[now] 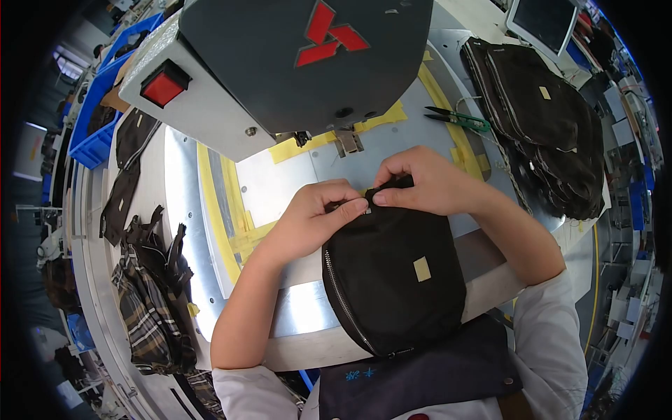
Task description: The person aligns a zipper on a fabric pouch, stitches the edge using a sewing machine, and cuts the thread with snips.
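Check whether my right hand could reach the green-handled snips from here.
Probably yes: nothing seems to stand between the right hand and the green-handled snips, though that hand would first have to let go of the black bag.

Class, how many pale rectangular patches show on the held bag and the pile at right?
2. One patch is on the held bag; the other patch is on top of the pile. More may be hidden within the pile.

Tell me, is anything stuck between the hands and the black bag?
No, nothing visible: the left hand and right hand both pinch the top edge of the black bag. The green-handled snips lie apart, beyond the right hand.
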{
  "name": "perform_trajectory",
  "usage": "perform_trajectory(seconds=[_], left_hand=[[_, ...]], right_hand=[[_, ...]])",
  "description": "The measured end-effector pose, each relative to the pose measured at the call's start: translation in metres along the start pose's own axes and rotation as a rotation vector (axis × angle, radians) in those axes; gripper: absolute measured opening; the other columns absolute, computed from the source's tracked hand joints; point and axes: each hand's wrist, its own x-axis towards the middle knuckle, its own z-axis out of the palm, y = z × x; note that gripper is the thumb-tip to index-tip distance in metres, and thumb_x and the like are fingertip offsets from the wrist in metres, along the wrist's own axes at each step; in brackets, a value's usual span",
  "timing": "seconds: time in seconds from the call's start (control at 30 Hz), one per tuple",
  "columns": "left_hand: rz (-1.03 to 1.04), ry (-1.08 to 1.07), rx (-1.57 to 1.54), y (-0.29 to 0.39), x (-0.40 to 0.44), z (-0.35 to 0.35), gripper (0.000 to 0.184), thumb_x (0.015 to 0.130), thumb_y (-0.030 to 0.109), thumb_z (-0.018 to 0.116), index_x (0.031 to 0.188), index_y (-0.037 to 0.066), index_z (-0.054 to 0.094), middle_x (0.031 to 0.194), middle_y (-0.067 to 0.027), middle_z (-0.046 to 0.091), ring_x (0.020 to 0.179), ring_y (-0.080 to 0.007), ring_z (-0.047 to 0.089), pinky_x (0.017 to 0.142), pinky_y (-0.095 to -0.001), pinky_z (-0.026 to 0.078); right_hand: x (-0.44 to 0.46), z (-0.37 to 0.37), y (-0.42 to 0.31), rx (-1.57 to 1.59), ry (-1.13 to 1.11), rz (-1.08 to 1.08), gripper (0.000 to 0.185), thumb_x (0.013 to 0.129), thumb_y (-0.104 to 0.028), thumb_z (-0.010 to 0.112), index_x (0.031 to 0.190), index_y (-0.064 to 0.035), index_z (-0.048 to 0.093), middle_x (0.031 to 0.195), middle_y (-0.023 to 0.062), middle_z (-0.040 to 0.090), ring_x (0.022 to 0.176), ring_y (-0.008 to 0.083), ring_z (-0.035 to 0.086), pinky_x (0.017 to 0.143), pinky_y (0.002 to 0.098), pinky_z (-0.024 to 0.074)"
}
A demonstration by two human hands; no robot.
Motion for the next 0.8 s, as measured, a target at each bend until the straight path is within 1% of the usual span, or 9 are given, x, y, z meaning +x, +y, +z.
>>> perform_trajectory(seconds=[0.1,0.23,0.3,0.4,0.53,0.63,0.73,0.8], left_hand=[[0.004,-0.018,-0.026,-0.001,0.001,-0.001,0.022,0.092,0.02,0.059,0.086,-0.001,0.063,0.074,0.0015,0.054,0.068,-0.0048,0.045,0.061,-0.0212,0.038],[-0.013,-0.012,-0.074,-0.001,0.001,-0.001,0.021,0.091,0.019,0.061,0.085,-0.001,0.063,0.075,0.0015,0.054,0.068,-0.0048,0.045,0.061,-0.0214,0.038],[-0.042,-0.009,-0.038,0.003,0.0,0.001,0.017,0.089,0.015,0.063,0.082,0.0,0.061,0.075,0.0032,0.053,0.068,-0.0043,0.044,0.062,-0.0205,0.038],[-0.028,0.024,-0.014,0.003,-0.001,0.003,0.015,0.086,0.012,0.066,0.079,0.001,0.059,0.075,0.0043,0.051,0.067,-0.0038,0.043,0.061,-0.0198,0.036],[0.072,0.1,0.06,-0.002,-0.001,0.008,0.015,0.084,0.011,0.067,0.076,0.001,0.058,0.073,0.0041,0.051,0.066,-0.0038,0.042,0.059,-0.0204,0.035],[0.12,0.1,0.111,0.002,-0.002,0.007,0.016,0.085,0.012,0.067,0.077,0.001,0.059,0.073,0.0035,0.051,0.066,-0.0041,0.042,0.059,-0.0209,0.035],[0.025,0.038,0.009,0.003,-0.001,0.003,0.019,0.088,0.015,0.064,0.078,0.0,0.059,0.074,0.0028,0.052,0.068,-0.0049,0.044,0.062,-0.0209,0.036],[0.028,0.03,-0.023,0.001,0.0,0.002,0.019,0.09,0.017,0.063,0.083,-0.001,0.063,0.075,0.0016,0.055,0.068,-0.0054,0.046,0.063,-0.0217,0.039]], right_hand=[[0.001,-0.002,-0.001,0.021,-0.019,0.008,0.027,0.079,-0.024,0.069,0.09,0.0008,0.066,0.076,0.0131,0.066,0.069,0.0223,0.061,0.065,0.0322,0.0464],[0.001,-0.001,0.001,0.016,0.0,-0.008,0.029,0.078,-0.025,0.07,0.089,0.0014,0.066,0.076,0.0136,0.065,0.069,0.0224,0.061,0.065,0.032,0.0465],[0.0,0.0,0.001,0.0,0.015,-0.025,0.03,0.078,-0.026,0.07,0.089,0.0014,0.066,0.076,0.0137,0.065,0.068,0.0228,0.061,0.064,0.0322,0.0465],[-0.002,-0.002,-0.014,-0.047,-0.002,0.086,0.024,0.08,-0.022,0.07,0.089,0.0,0.065,0.076,0.0066,0.065,0.071,0.0112,0.057,0.067,0.0278,0.0449],[-0.002,0.003,-0.003,-0.006,0.018,0.033,0.024,0.08,-0.022,0.071,0.089,-0.0009,0.066,0.077,0.0062,0.065,0.072,0.0108,0.057,0.067,0.0274,0.0448],[0.001,0.001,0.0,0.0,-0.012,0.01,0.024,0.08,-0.023,0.071,0.089,-0.0011,0.066,0.076,0.0055,0.065,0.072,0.01,0.056,0.067,0.0268,0.0445],[0.003,-0.003,0.001,0.025,-0.042,-0.033,0.025,0.081,-0.024,0.071,0.089,-0.0007,0.066,0.076,0.0052,0.064,0.072,0.0094,0.056,0.067,0.0261,0.0442],[0.003,-0.004,0.003,0.053,-0.06,-0.027,0.025,0.081,-0.024,0.071,0.089,-0.0005,0.066,0.076,0.0052,0.064,0.072,0.0091,0.056,0.067,0.026,0.0441]])
